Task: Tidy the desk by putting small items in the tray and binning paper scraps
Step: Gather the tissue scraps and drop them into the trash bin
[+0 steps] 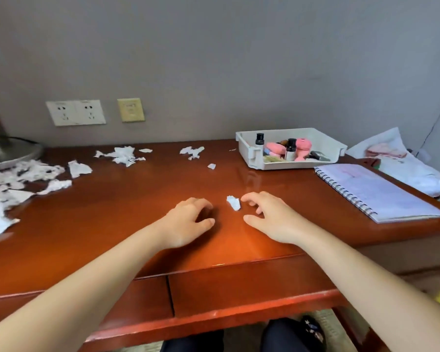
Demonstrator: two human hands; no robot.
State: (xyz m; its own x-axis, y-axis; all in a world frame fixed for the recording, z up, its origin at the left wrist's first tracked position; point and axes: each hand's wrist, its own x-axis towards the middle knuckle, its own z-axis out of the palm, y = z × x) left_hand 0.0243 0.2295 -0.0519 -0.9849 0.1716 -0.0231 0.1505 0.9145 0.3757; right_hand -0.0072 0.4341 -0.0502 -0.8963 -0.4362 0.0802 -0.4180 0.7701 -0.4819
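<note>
Surface: paper scrap between left hand and right hand; fingers loosely curled, apart, holding nothing. Tray far right.

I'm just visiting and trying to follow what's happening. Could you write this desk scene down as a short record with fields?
desk: reddish wood
tray: white, far right, holds small bottles and pink items
paper scraps: many at far left; one small scrap between the hands
left hand: on the desk, holds nothing
right hand: fingers relaxed, beside the small scrap
notebook: spiral-bound, closed, right of the hands
</note>
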